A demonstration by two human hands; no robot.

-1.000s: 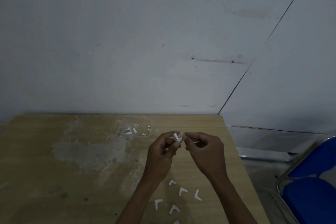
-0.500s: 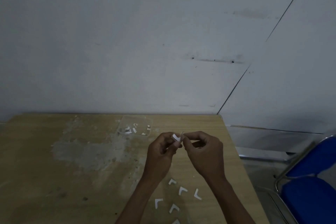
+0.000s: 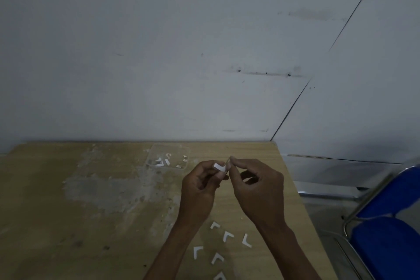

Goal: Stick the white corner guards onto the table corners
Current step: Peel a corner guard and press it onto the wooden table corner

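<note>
A small white L-shaped corner guard [image 3: 218,167] is pinched in the fingertips of my left hand [image 3: 200,191], held above the worn wooden table [image 3: 68,223]. My right hand [image 3: 256,188] meets it from the right, thumb and forefinger pinching a thin strip at the guard's right end. Several more white corner guards [image 3: 227,235] lie loose on the table below my wrists, near the front edge. The table's far right corner [image 3: 273,143] shows bare against the wall.
A clear plastic bag [image 3: 169,157] with small white scraps lies on the table behind my hands. A blue chair [image 3: 391,223] with a metal frame stands right of the table. A grey wall runs along the table's far edge.
My right hand's pinch has risen slightly and pulled a little away from the guard. My left hand has stayed in place with the guard.
</note>
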